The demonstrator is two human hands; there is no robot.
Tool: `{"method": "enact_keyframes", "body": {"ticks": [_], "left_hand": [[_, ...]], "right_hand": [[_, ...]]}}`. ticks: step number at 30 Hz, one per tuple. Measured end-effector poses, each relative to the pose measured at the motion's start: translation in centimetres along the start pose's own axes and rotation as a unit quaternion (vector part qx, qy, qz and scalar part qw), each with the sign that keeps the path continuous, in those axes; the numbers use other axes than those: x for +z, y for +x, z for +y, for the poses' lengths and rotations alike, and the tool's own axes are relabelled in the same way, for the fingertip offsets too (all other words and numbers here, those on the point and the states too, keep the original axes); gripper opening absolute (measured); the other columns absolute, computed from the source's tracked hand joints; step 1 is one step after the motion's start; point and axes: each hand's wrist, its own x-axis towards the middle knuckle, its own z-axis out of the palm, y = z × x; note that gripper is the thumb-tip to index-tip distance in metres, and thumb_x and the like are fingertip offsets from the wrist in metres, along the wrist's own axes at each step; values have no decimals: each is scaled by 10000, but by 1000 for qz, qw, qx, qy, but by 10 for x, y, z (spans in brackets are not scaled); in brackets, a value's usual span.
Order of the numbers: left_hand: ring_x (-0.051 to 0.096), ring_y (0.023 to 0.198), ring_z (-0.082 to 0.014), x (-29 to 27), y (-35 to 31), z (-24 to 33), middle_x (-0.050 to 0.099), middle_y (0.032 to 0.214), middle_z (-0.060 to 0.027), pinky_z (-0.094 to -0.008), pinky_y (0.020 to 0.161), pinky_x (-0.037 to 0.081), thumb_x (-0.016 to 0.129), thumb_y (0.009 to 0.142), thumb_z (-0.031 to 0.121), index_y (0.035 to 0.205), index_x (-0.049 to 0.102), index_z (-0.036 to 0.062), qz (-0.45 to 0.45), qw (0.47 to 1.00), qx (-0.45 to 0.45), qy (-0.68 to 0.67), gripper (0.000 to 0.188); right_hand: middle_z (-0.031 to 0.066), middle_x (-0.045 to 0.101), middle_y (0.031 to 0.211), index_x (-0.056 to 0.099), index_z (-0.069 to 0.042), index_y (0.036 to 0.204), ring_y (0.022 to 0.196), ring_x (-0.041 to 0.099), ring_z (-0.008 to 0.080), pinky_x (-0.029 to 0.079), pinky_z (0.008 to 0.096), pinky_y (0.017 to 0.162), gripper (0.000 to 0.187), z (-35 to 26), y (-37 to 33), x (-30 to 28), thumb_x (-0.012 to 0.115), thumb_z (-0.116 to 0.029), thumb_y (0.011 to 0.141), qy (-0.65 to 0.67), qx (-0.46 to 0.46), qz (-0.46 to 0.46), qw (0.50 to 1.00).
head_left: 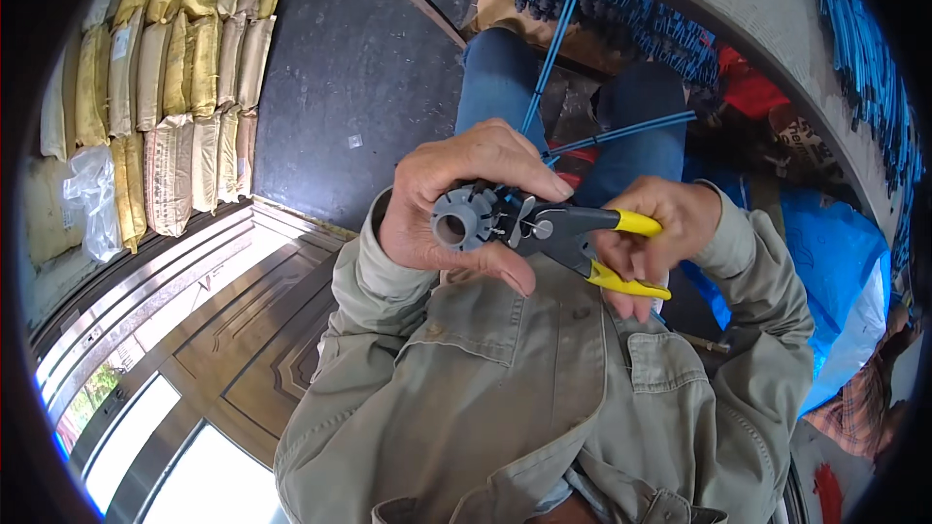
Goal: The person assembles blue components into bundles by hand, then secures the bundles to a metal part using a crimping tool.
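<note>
My left hand (471,157) is closed around a grey round plastic part (464,215) with a hole in its middle and slots about its rim. In my right hand (675,218) are hand pliers (568,223) with dark metal arms and yellow grips, the handles spread apart. Their jaws reach the side of the grey part, among small dark pieces; exactly what lies between the jaws cannot be made out. Thin blue wires (551,58) stick out beyond my left hand, some upward and some to the right over my knee.
Stacked yellowish and tan packets (180,68) stand at the far left, a clear plastic bag (94,199) hanging beside them. Dense bundles of blue wires (621,5) lie at the top right, behind a curved pale edge (777,19). A blue plastic sheet (830,272) is at my right.
</note>
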Motion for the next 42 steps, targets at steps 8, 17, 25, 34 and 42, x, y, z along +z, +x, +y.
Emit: {"method": "enact_keyframes", "body": {"ticks": [8, 17, 25, 34, 42], "left_hand": [[579, 814, -191, 11, -1, 1, 649, 908, -61, -303, 743, 445, 865, 513, 240, 1039, 626, 8, 112, 993, -37, 22, 622], [570, 820, -224, 3, 14, 2, 623, 900, -113, -327, 708, 449, 858, 494, 395, 972, 613, -31, -27, 998, -36, 50, 686], [567, 823, -230, 7, 8, -4, 622, 878, -118, -328, 703, 447, 875, 484, 340, 1002, 606, -41, 62, 997, -41, 8, 697], [573, 841, -183, -3, 14, -10, 632, 923, -73, -296, 766, 436, 870, 533, 176, 1034, 624, 9, -11, 999, -38, -35, 583], [566, 882, -190, 8, 8, -9, 609, 1023, -95, -304, 783, 429, 873, 530, 199, 1080, 591, 12, 78, 997, -20, -8, 646]], "right_hand": [[204, 591, 864, 485, 13, 1082, 704, 639, 318, 511, 327, 563, 421, -55, -17, 54, 719, -146, 771, -607, -54, 273, 744], [177, 596, 968, 458, -24, 1231, 693, 615, 254, 481, 325, 596, 519, -36, -40, 24, 700, -94, 776, 92, 192, 104, 972], [174, 616, 982, 362, -14, 1304, 776, 655, 219, 509, 300, 588, 628, -32, -31, 74, 703, -117, 787, -796, -49, 352, 490], [175, 549, 1104, 476, -43, 1246, 850, 609, 265, 509, 347, 692, 557, -49, -54, 54, 685, -110, 734, -533, 47, 208, 819], [134, 519, 1131, 633, -119, 1118, 994, 560, 278, 472, 391, 844, 424, -36, -31, 60, 657, -80, 697, -790, 49, 385, 474]]}}
